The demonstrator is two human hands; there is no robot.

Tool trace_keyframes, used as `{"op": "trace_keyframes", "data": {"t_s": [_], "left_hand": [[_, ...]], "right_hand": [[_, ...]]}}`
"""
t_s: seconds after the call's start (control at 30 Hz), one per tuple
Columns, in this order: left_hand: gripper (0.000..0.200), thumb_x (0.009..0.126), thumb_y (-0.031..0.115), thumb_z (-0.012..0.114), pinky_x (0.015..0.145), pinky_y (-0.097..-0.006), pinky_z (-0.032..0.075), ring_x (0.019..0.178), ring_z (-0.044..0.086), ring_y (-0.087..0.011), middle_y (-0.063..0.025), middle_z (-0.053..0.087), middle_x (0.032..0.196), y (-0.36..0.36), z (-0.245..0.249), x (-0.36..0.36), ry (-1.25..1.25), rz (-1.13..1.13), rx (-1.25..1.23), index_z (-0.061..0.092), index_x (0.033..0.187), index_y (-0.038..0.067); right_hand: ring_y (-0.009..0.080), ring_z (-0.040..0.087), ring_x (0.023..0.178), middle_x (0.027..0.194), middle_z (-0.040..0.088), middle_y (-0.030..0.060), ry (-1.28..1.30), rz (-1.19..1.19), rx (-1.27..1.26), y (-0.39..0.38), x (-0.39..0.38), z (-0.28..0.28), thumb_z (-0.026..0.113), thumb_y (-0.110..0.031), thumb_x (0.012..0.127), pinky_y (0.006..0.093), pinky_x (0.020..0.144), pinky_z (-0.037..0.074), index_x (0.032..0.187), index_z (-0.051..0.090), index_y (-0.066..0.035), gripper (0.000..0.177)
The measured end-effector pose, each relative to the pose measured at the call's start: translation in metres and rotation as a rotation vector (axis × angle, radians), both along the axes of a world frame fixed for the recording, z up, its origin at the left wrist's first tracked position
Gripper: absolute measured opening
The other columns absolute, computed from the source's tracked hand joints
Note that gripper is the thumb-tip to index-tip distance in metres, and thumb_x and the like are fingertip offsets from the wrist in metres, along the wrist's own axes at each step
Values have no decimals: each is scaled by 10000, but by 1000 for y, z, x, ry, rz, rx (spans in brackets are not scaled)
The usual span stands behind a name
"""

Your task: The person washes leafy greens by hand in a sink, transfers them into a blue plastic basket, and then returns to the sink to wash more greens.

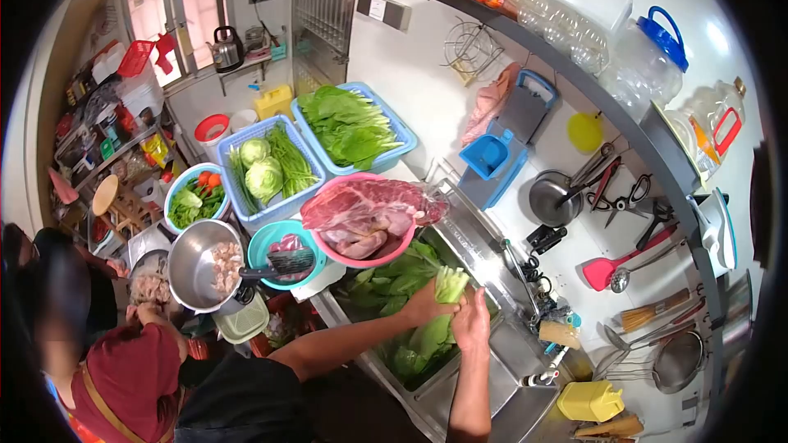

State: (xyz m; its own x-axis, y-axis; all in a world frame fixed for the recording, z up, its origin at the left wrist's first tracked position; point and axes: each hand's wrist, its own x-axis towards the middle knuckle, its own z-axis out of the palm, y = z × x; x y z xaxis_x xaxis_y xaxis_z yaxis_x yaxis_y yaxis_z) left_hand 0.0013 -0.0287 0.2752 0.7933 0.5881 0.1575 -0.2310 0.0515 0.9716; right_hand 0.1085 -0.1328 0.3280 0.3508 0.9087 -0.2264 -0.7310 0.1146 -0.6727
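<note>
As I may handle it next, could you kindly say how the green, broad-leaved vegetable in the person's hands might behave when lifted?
The green, broad-leaved vegetable would probably flop, given its wide, thin leaves. Its pale stalk end, at the left hand, looks thicker and likely stiffer. Over the silver metal sink, it may be wet and slippery.

The left grip [430, 303] curls beside the right grip [471, 324].

Metal sink [510, 407], leafy greens [384, 280] inside, pale counter [323, 281] alongside, blue baskets [281, 212] and pink basin [355, 262] apparently on it
</note>
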Motion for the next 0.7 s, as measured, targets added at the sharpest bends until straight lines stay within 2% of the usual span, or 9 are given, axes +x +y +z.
{"op": "trace_keyframes", "data": {"t_s": [0.03, 0.07, 0.17, 0.27, 0.43, 0.5, 0.57, 0.63, 0.7], "left_hand": [[740, 782, 191, 776, 1049, -361, 396, 1236, 491, -199, -101, 522, 1334, 8, 3, 2, 18, -12, -46, 398, 1395, 18], [608, 801, 166, 761, 984, -345, 451, 1143, 560, -177, -85, 602, 1232, 14, 2, 7, 20, 59, -24, 492, 1324, 11], [466, 842, 130, 721, 925, -325, 485, 1058, 603, -159, -74, 652, 1137, 53, 4, 18, -27, -93, -282, 557, 1262, 12], [380, 859, 102, 706, 866, -341, 517, 984, 644, -189, -85, 671, 1103, 110, 51, 17, -168, -112, -480, 598, 1210, 6], [386, 829, 156, 750, 748, -409, 570, 852, 687, -252, -142, 687, 1013, 259, 157, -15, -151, 82, -505, 611, 1142, -21], [422, 804, 189, 780, 740, -429, 577, 815, 693, -269, -153, 689, 967, 340, 174, -16, -187, 210, -417, 611, 1120, -33], [403, 794, 193, 777, 754, -361, 555, 840, 676, -216, -116, 680, 979, 410, 212, -33, -89, 255, -219, 606, 1106, 3], [560, 708, 272, 812, 803, -389, 548, 905, 683, -264, -153, 687, 998, 495, 216, -33, 69, 472, 258, 587, 1155, 20], [669, 622, 332, 817, 852, -420, 533, 976, 675, -331, -185, 689, 1045, 590, 195, -26, 424, 634, 615, 584, 1180, 46]], "right_hand": [[253, 475, 1262, 1399, 495, 157, 16, -33, -12, -2, 5, -1, 556, -458, 969, 324, 1017, 382, 1433, 407, -70, 622], [256, 466, 1276, 1403, 491, 162, 31, -64, -22, -2, 9, 0, 552, -457, 971, 327, 1024, 374, 1433, 407, -76, 616], [290, 494, 1266, 1413, 482, 179, -50, -182, 15, 6, 18, 13, 562, -423, 972, 383, 1029, 407, 1408, 430, -93, 563], [331, 556, 1196, 1376, 506, 189, -211, -318, 33, 8, 30, 33, 577, -380, 971, 444, 1007, 465, 1377, 447, -80, 521], [310, 661, 988, 1196, 616, 183, -290, -471, -172, -10, 41, 43, 643, -298, 939, 392, 786, 574, 1313, 495, -54, 470], [298, 669, 940, 1153, 628, 171, -287, -481, -219, -24, 47, 26, 666, -284, 920, 392, 744, 574, 1289, 509, -60, 459], [264, 659, 891, 1076, 647, 143, -272, -535, -271, -34, 41, 15, 629, -272, 940, 368, 747, 565, 1210, 564, -24, 372], [274, 617, 1025, 1163, 653, 117, -148, -480, -323, -60, 59, -28, 670, -192, 864, 414, 876, 500, 1232, 605, -47, 401], [289, 594, 1049, 1201, 627, 93, -140, -529, -428, -71, 49, -44, 668, -190, 861, 430, 893, 488, 1255, 588, -79, 417]]}}
